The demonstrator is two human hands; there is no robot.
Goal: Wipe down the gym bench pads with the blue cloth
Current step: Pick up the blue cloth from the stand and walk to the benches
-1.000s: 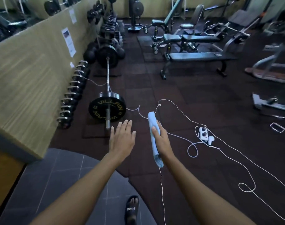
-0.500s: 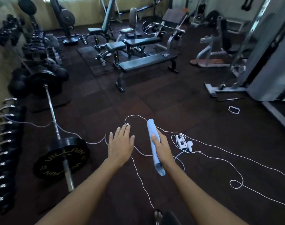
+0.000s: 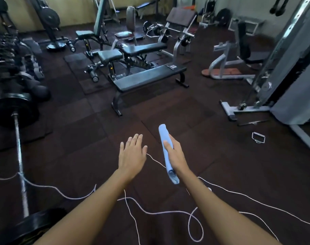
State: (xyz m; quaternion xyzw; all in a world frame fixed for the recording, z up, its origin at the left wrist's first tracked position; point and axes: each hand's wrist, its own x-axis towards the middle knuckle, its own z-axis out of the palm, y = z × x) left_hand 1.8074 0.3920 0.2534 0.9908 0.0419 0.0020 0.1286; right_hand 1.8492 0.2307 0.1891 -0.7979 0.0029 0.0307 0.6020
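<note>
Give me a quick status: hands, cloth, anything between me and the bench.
Left hand open, empty. Right hand gripping rolled blue cloth. Black padded flat bench ahead, untouched. White cord looped on floor underfoot.

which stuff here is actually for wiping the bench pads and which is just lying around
For the job:
- blue cloth, rolled, in the right hand
- flat bench
- adjustable bench behind it
- left hand, open and empty

Lying about:
- white cord on the floor
- barbell
- metal handle
</note>
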